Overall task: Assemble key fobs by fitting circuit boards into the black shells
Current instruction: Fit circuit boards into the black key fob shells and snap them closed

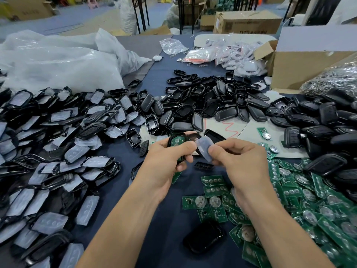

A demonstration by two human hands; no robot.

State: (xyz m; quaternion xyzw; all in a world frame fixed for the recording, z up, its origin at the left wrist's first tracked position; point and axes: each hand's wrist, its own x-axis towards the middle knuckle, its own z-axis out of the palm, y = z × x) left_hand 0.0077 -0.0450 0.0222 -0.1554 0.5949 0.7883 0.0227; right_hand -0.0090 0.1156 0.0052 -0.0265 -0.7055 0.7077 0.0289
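Held above the dark blue cloth-covered surface point(123, 151), at centre.

1. Left hand point(166, 157): fingers and thumb curled round 1 black shell point(171, 140). The shell's long axis runs roughly away from the person, and its open face is turned up toward the camera. A green circuit board point(178, 141) sits in the cavity; the shell's lower part is hidden by the fingers.

2. Right hand point(237, 159): thumb and fingertips pinch a translucent, bluish-white rubber pad point(205, 148). The pad is soft-looking with rounded corners, its long axis slanting from upper left to lower right. Its upper edge lies just beside the shell.

3. Loose boards point(289, 200): green, flat, with round silver domes, heaped to the right.

4. Empty shells point(212, 101): glossy black rims, matte backs, piled beyond the hands.

5. Padded shells point(58, 142): black frames with pale pads, heaped to the left.

6. Closed fob point(203, 238): smooth, black, lying near the right forearm.
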